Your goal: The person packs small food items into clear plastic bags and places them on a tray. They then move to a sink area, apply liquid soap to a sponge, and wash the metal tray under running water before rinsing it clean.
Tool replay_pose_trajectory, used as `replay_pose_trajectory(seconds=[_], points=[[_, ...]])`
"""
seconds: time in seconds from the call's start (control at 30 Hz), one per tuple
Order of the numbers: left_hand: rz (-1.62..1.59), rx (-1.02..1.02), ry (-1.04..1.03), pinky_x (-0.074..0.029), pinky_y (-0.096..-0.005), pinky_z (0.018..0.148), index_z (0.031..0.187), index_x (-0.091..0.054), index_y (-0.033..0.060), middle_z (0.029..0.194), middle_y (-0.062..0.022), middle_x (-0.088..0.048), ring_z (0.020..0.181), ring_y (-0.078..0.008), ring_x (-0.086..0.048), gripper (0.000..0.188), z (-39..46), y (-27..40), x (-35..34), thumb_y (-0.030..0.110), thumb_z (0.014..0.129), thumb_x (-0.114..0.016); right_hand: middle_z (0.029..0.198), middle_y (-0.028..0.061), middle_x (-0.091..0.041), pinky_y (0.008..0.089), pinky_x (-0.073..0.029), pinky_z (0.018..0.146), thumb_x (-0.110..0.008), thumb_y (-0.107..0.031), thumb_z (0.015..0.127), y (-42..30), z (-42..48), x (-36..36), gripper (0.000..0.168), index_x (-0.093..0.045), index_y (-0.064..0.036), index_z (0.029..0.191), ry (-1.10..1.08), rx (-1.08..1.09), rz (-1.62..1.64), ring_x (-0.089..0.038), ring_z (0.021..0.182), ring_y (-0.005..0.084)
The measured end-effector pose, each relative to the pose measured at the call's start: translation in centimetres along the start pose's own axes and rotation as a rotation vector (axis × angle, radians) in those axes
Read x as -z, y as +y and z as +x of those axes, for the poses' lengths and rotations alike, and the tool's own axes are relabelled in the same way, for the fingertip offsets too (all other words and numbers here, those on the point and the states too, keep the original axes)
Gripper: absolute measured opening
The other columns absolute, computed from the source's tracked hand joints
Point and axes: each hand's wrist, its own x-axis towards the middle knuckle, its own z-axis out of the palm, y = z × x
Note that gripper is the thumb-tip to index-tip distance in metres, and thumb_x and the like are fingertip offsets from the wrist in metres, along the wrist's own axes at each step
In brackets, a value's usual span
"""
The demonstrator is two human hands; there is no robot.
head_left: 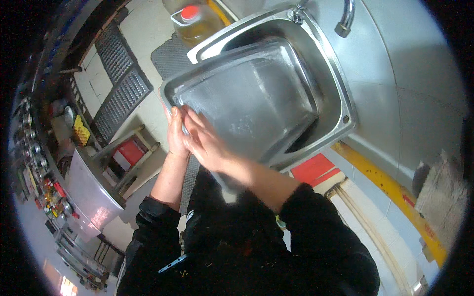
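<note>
A large rectangular stainless steel pan rests tilted over a metal sink, its near left side reaching out past the sink rim. My left hand holds that side from outside, thumb up over the rim and most fingers hidden behind the wall. My right hand lies close against the left one, its fingers stretched flat along the pan's inner face near the rim. No cloth or sponge shows under it, though its palm side is hidden. The pan's inside looks wet, with small whitish specks.
A curved faucet spout hangs at the sink's far right. Beyond the sink stands a plastic jug with a red cap. Dark ribbed mats cover the floor at left, near a translucent plastic bin. A yellow pipe runs along the wall.
</note>
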Motion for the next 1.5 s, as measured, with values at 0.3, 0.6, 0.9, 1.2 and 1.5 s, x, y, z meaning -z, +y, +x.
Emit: replay_pose_trajectory(seconds=[0.3, 0.6, 0.9, 1.2, 1.5], points=[[-0.036, 0.04, 0.01, -0.041, -0.0392, 0.103, 0.155, -0.019, 0.0194, 0.14, -0.0101, -0.043, 0.122, -0.0244, -0.047, 0.064, -0.5, -1.4, 0.6, 0.041, 0.101, -0.047, 0.145, 0.0229, -0.042, 0.0456, -0.036, 0.111, -0.056, -0.015, 0.089, 1.5, -11.2, 14.8, 0.044, -0.05, -0.001, 0.131, -0.54, -0.102, -0.788, -0.041, 0.135, 0.038], [0.066, 0.007, 0.04, -0.041, -0.0374, 0.1, 0.153, -0.025, 0.018, 0.137, -0.0071, -0.046, 0.118, -0.0224, -0.049, 0.063, 0.1, -0.7, -0.1, 0.042, 0.1, -0.049, 0.121, 0.0291, -0.055, 0.0504, -0.043, 0.095, -0.064, -0.026, 0.086, 15.9, 0.9, 12.8, 0.047, -0.057, 0.005, 0.119, 0.338, -0.202, -0.959, -0.054, 0.11, 0.0435], [0.021, 0.074, 0.085, -0.04, -0.039, 0.104, 0.156, -0.015, 0.0189, 0.143, -0.0113, -0.039, 0.124, -0.0254, -0.046, 0.069, -0.6, -0.8, 0.5, 0.039, 0.1, -0.05, 0.144, 0.0246, -0.042, 0.0576, -0.028, 0.111, -0.058, -0.034, 0.091, 6.0, -2.9, 13.6, 0.06, -0.044, -0.006, 0.142, -0.372, -0.349, -0.704, -0.037, 0.137, 0.0409], [-0.048, 0.035, 0.064, -0.039, -0.0353, 0.103, 0.146, -0.032, 0.0088, 0.135, -0.0094, -0.049, 0.12, -0.0207, -0.05, 0.053, -0.2, -1.1, 0.4, 0.033, 0.102, -0.047, 0.142, 0.0233, -0.044, 0.0556, -0.032, 0.109, -0.066, -0.033, 0.084, 6.9, 1.6, 7.9, 0.062, -0.049, -0.006, 0.137, 0.093, -0.034, -0.704, -0.04, 0.135, 0.0391], [0.051, 0.026, 0.132, -0.037, -0.0332, 0.102, 0.149, -0.029, 0.0065, 0.135, -0.0086, -0.048, 0.119, -0.0198, -0.049, 0.056, -0.2, -1.9, 1.2, 0.032, 0.102, -0.047, 0.142, 0.0245, -0.043, 0.0529, -0.028, 0.111, -0.055, -0.025, 0.089, 17.7, -1.6, 21.1, 0.054, -0.046, -0.002, 0.136, 0.161, -0.22, -0.933, -0.038, 0.134, 0.0409]])
